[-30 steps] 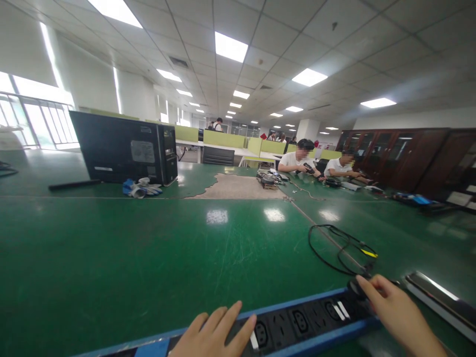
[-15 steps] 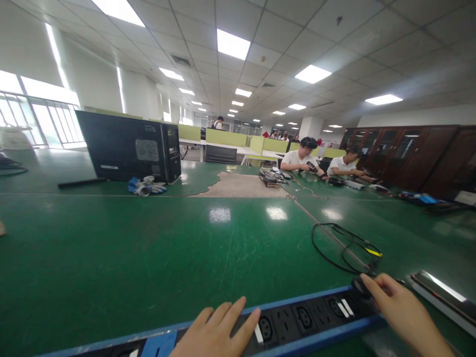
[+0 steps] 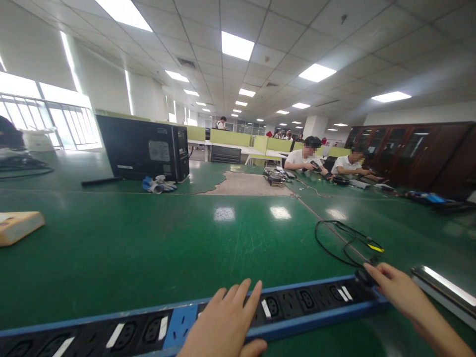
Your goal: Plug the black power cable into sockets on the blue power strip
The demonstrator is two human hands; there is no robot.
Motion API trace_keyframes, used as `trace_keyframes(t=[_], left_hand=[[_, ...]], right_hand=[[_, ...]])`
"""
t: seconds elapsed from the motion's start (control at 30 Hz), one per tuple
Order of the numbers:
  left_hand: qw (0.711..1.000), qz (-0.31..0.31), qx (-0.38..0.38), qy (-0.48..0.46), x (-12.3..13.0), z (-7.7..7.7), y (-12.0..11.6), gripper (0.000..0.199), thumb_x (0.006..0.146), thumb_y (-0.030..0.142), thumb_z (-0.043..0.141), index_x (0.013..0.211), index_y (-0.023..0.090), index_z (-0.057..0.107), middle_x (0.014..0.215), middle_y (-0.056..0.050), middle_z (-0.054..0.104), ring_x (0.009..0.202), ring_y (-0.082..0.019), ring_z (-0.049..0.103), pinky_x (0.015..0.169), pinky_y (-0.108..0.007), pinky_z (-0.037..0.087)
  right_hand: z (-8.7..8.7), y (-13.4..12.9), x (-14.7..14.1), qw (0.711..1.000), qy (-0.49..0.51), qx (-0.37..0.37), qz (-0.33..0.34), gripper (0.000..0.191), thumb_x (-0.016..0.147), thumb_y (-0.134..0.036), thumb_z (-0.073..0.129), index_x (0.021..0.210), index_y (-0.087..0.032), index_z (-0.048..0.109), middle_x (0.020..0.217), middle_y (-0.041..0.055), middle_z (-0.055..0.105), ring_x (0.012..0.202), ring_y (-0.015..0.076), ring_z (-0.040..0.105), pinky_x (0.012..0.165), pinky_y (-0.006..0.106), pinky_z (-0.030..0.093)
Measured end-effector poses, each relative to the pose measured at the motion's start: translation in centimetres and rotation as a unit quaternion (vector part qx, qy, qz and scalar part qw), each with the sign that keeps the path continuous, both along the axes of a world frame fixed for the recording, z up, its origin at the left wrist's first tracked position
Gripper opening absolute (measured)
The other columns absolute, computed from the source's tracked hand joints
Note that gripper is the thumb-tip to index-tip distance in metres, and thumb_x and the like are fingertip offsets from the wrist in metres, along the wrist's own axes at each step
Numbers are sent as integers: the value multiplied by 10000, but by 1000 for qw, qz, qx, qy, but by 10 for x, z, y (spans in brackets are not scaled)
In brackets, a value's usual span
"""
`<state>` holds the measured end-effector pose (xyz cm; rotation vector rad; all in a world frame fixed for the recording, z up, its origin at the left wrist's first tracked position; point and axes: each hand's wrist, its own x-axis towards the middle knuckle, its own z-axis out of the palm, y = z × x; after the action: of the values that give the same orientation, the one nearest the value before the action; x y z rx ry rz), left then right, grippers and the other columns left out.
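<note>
A blue-framed power strip [image 3: 293, 303] lies on the near side of the green bench [image 3: 148, 258], its left part running out of view; the bench's near edge does not show. The left hand [image 3: 225, 320] lies across the strip, fingers spread and gripping nothing visible. At the strip's right end, the right hand [image 3: 396, 285] pinches a black plug [image 3: 362, 276]; the fingers hide whether it sits fully home.

The likeliest trouble, as I judge it, is a tilted pull or push: force along the strip rather than square to its face could bend pins or swing the whole bar, since the left palm bears well away from the plug. The looped black cable [image 3: 316, 235], just beyond toward the bench's far edge, could snag. A swinging end could also strike the silver-edged panel [image 3: 446, 292] toward the bench's right edge.
</note>
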<state>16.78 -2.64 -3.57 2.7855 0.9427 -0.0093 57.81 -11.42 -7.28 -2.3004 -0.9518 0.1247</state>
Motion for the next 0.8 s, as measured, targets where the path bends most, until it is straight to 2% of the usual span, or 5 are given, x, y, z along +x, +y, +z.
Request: trace_keyframes(t=[0.13,0.23,0.33,0.43,0.8], left_hand=[[999,3,17,-46,-2,-7,0,751,857,532,568,1478,197,312,1404,-144,510,1220,-324,507,1041,-525,402],[998,12,33,-61,-4,-11,0,725,870,581,513,1462,194,354,1419,-150,490,1251,-338,470,1063,-555,359],[997,21,43,-61,-4,-14,0,697,874,565,513,1444,184,389,1373,-156,528,1205,-344,500,1020,-558,399],[997,21,50,-58,-3,-16,0,674,875,526,535,1436,178,401,1304,-153,574,1127,-338,545,961,-547,448],[998,18,30,-45,0,-13,4,708,836,521,614,1420,170,423,1277,-148,586,1140,-340,539,979,-552,436]], right_hand=[[-1,1,13,999,20,-1,27,487,742,-698,417,551,-251,409,455,-21,518,517,184,535,532,289,382],[1,1,19,999,20,-24,37,494,736,-700,435,546,-244,431,451,-18,535,492,174,520,509,282,360],[2,2,20,998,51,-34,32,491,727,-699,461,548,-242,438,443,-21,535,452,158,482,464,272,323],[0,5,20,997,76,-13,29,486,724,-692,480,542,-245,425,421,-26,513,411,146,441,426,268,283],[-1,5,17,999,42,15,8,459,725,-638,499,500,-244,430,415,-16,498,429,167,474,430,277,307]])
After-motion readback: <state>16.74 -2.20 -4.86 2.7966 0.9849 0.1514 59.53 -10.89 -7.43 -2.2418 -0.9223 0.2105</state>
